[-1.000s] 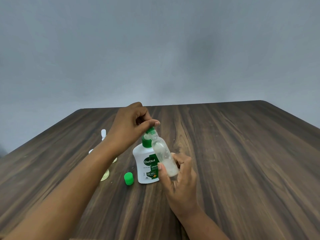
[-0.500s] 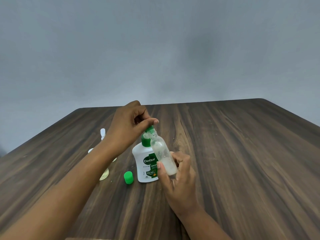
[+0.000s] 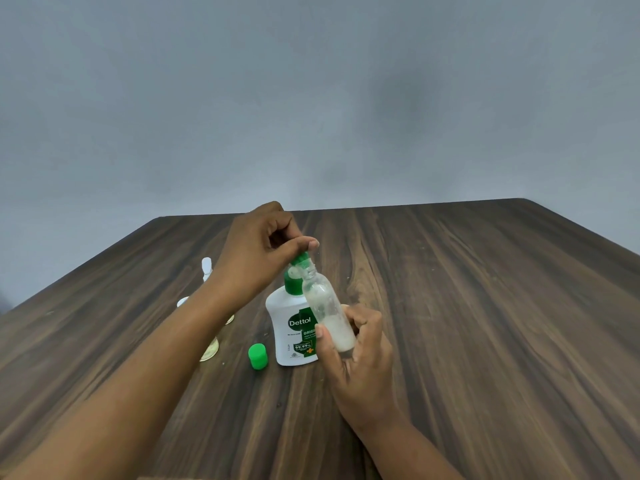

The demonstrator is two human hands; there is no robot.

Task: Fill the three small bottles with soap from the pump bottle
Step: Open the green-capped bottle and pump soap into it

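- Head view, right grip: thumb and fingers wrapped round the lower half of a clear small bottle, held off the counter and tilted, mouth up and to the left.
- Small bottle: white soap fills roughly its lower third, and its open mouth sits right at the green nozzle.
- Left grip: fingers curled, thumb laid across the top of the pump bottle head.
- Pump bottle: white body, green pump, upright on the counter – label reads "Dettol", then "ORIGI", cut off by the small bottle, and "99.99%" lower down.
- Green cap: on the counter just left of the pump bottle, apart from it.
- Two more bottles: mostly hidden behind the left forearm – white tops above it, yellowish bases below.
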